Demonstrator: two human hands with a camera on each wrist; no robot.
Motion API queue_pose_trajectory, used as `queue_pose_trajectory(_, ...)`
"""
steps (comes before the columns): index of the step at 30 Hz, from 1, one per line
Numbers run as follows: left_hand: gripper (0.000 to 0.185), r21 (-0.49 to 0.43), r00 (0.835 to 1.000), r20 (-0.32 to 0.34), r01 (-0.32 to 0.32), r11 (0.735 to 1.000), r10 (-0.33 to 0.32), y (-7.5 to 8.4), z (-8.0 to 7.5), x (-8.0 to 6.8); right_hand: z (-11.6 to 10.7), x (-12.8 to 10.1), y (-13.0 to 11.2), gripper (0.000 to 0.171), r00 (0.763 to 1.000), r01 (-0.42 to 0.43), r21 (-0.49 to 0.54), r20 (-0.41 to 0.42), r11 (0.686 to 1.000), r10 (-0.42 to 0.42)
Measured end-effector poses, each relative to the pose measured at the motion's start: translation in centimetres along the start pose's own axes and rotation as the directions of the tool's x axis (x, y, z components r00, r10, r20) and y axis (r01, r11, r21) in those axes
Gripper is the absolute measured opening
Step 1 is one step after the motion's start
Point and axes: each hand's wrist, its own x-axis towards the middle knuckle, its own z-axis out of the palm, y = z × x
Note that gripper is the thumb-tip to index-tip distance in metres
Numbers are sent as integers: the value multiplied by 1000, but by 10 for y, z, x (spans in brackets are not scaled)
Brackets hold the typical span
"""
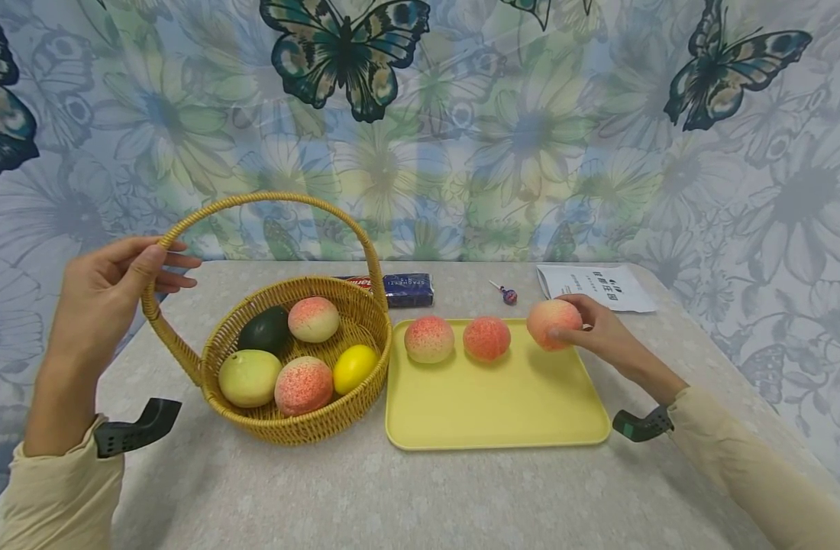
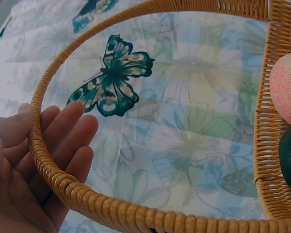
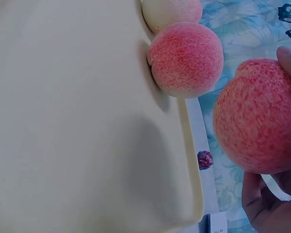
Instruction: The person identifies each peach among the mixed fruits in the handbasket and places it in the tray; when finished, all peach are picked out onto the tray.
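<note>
Lighting: bright, even, soft, from above; faint shadows under the basket [image 1: 299, 359] and tray [image 1: 495, 397] on the table [image 1: 420, 489]. No glare. Head view: sharp, with wide-angle bending at the edges. Left wrist view: cool tint, near fingers [image 2: 63, 141] slightly soft. Right wrist view: near peach [image 3: 257, 116] a little blurred, tray shaded.

Blue packet [image 1: 408, 289] half hidden behind basket [image 1: 365, 359], label unreadable
</note>
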Motion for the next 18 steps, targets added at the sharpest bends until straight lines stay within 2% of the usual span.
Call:
queue_pose_trajectory(4,30,-4,1000,0,-2,1000,2,0,0,0,1,1,1,69,1000,-13,-54,-7,998,13)
queue_pose_trajectory(12,31,-14,1000,2,4,1000,-4,1,0,0,1,4,5,68,999,27,12,19,1000,-27)
queue_pose_trajectory(18,31,-18,1000,5,5,1000,-5,0,0,0,0,6,9,71,998,46,-6,37,999,-46)
